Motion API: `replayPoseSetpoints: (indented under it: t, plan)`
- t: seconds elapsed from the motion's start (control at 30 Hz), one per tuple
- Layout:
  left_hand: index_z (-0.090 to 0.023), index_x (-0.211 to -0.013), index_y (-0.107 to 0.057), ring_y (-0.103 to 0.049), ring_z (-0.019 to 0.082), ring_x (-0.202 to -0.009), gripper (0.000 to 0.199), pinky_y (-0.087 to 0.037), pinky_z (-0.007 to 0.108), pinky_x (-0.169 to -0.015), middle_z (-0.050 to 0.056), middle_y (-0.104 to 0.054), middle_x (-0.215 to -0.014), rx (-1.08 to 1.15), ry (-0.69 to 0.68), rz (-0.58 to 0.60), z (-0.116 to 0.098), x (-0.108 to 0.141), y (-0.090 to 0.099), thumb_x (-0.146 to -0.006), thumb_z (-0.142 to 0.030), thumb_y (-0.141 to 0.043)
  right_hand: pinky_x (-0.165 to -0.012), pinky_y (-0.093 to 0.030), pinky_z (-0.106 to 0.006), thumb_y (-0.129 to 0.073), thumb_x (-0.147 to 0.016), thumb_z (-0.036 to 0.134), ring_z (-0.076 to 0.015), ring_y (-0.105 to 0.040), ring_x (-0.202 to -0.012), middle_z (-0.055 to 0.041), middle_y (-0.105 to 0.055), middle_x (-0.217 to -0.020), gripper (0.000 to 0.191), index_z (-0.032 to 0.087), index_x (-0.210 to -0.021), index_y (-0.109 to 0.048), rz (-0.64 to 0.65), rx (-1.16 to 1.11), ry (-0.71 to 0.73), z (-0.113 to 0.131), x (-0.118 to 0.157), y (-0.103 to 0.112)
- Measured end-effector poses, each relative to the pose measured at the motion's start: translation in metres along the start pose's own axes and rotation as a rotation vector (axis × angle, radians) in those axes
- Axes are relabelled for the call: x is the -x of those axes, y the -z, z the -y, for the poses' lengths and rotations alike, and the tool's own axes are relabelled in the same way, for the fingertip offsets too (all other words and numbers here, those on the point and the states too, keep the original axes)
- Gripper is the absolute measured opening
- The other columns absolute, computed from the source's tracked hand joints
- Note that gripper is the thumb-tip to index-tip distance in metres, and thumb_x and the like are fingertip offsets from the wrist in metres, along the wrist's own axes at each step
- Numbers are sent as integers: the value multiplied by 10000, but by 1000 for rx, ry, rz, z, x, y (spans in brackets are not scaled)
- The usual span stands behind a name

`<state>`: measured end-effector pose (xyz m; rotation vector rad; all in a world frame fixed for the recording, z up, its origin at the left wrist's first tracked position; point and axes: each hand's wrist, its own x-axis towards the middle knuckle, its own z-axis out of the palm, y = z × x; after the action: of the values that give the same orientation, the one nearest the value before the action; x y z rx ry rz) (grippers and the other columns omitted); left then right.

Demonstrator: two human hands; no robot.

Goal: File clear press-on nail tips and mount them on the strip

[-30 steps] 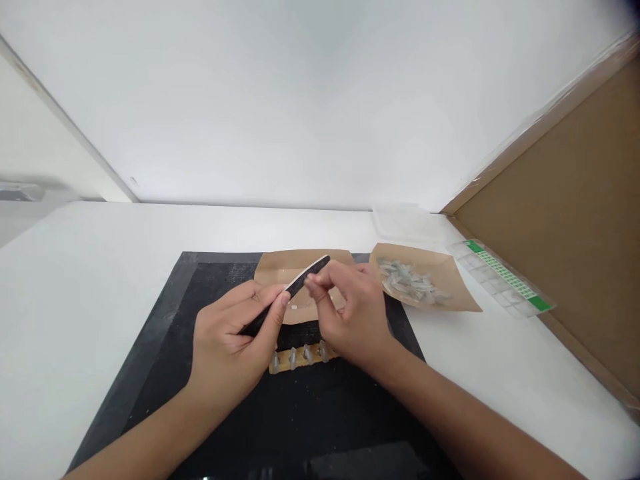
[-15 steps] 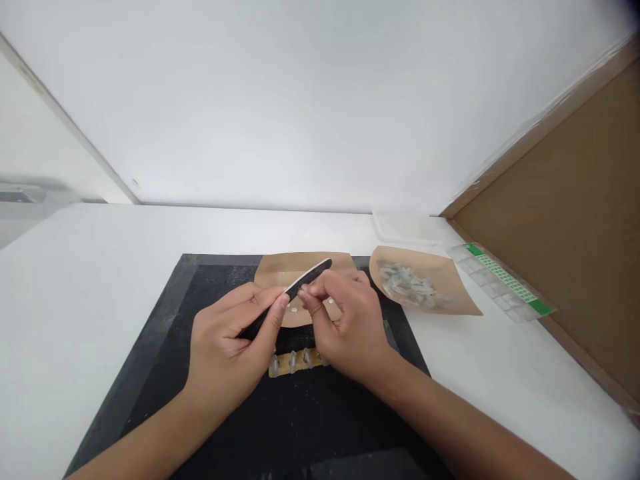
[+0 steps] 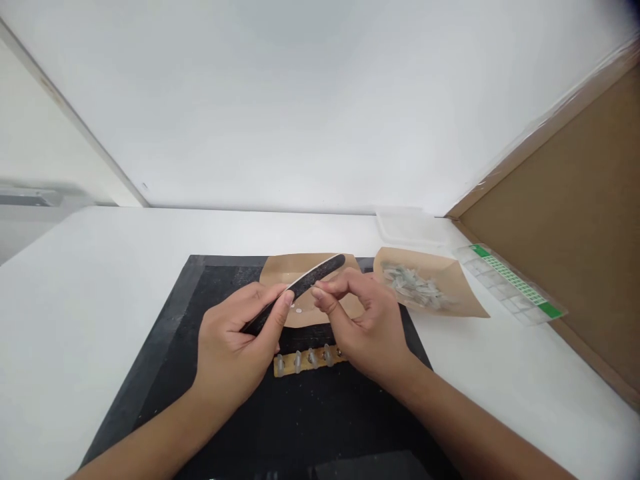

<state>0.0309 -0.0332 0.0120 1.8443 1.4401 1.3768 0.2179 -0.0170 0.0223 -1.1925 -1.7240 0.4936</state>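
black along its face and pale along one edge, a slim curved file (image 3: pixel 323 271) is held above the black mat (image 3: pixel 300 427), slanting up from the left hand (image 3: pixel 237 337) towards the right. the left hand's fingers are closed firmly around its lower part, the thumb pressed flat near the middle. beside the file's free upper half, the right hand (image 3: pixel 367 320) has thumb and forefinger pinched together on what looks like a tiny piece (image 3: pixel 315 285), too small to make out.

beneath the hands, on the mat, lies a yellowish strip (image 3: pixel 289 364) with a row of translucent tips (image 3: pixel 297 362) standing along it, its right end hidden by the right hand. behind the file sits a brown paper tray (image 3: pixel 273 270) with some small white bits (image 3: pixel 299 310) in it. to its right, a second paper tray (image 3: pixel 467 297) carries a heap of translucent slivers (image 3: pixel 413 287). farther right, a clear case (image 3: pixel 515 283) with a green-edged label leans by the brown panel (image 3: pixel 565 220), and a frosted lid (image 3: pixel 413 225) lies at the back of the white bench (image 3: pixel 125 267).
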Motion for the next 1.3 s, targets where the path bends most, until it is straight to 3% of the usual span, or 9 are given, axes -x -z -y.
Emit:
replayPoseSetpoints:
  t: [0.27, 0.53, 0.7, 0.87, 1.07, 1.2, 1.3]
  plan:
    - [-243, -1081, -811, -566, 47, -425, 162, -473, 178, -447, -67, -653, -661, 55, 42, -6, 0, 1, -2, -978, -275, -689, -700, -610, -315, -798, -901, 350, -166, -720, -714, -17, -737, -779, 206, 205, -818, -677, 58, -490, -302, -6, -4, 7]
    - [-270, -1141, -797, -591, 40, -466, 190, -463, 171, -469, -63, -679, -722, 66, 44, 29, 3, 2, 0, -992, -254, -681, -699, -574, -227, -822, -898, 397, -110, -689, -698, 3, -727, -741, 246, 200, -823, -694, 178, -717, -454, -11, -6, 11]
    - [-262, -1101, -810, -556, 19, -423, 174, -466, 179, -449, -39, -752, -864, 81, 2, 18, 4, 0, -2, -987, -245, -680, -693, -528, -191, -850, -876, 397, -73, -646, -661, 30, -702, -728, 250, 208, -836, -693, 217, -841, -578, -8, -9, 20]
    - [-279, -1157, -797, -596, 14, -439, 214, -479, 162, -466, -52, -776, -879, 95, -2, 31, 4, -1, -1, -982, -219, -688, -701, -519, -186, -857, -872, 383, -77, -646, -688, 39, -673, -712, 240, 206, -842, -698, 227, -833, -525, -9, -12, 21]
    - [-265, -1193, -791, -617, 26, -462, 234, -517, 173, -566, -66, -774, -783, 23, -115, 64, 6, -3, 0, -996, -208, -679, -722, -556, -206, -826, -902, 369, -91, -670, -715, 31, -685, -763, 184, 223, -915, -714, 222, -719, -454, -12, -10, 23]
    - [-249, -1215, -783, -735, 91, -727, 245, -558, 199, -717, -21, -807, -940, -31, -209, 37, 9, -5, -1, -1005, -203, -667, -728, -581, -212, -809, -911, 344, -104, -688, -739, 10, -698, -809, 160, 216, -928, -714, 266, -598, -405, -7, -10, 25]
    - [-242, -1258, -765, -733, 117, -827, 282, -555, 211, -764, -6, -783, -911, -32, -248, 37, 13, -6, -1, -1008, -178, -653, -736, -597, -219, -810, -904, 318, -119, -713, -780, -6, -714, -868, 144, 215, -923, -711, 248, -531, -366, -5, -10, 24]
